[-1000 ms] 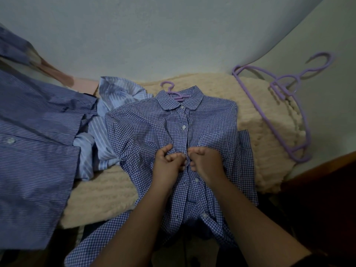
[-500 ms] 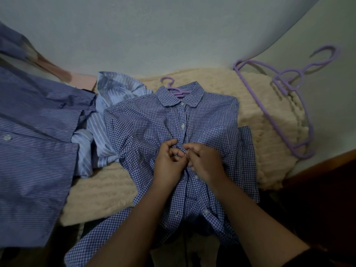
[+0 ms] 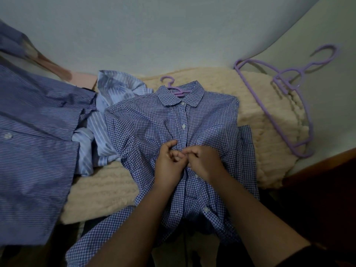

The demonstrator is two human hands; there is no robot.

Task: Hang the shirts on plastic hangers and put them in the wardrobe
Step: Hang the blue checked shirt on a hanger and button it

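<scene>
No readable text, labels, brands or numbers anywhere in view.

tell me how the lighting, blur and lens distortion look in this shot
Head view: dim, soft light with no glare; the spare purple plastic hangers cast faint shadows on the white wall. Wide-angle bending curves the wall edge at right. The blue gingham shirt is fairly sharp, while both hands, left and right, look slightly soft, and the bottom right corner sinks into darkness.

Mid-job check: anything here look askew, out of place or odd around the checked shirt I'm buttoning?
Slightly. The light striped shirt lies crumpled in a heap beside the checked shirt, and the spare purple hangers lean against the wall, half off the cream blanket. Both hands pinch the placket; nothing looks damaged.
</scene>
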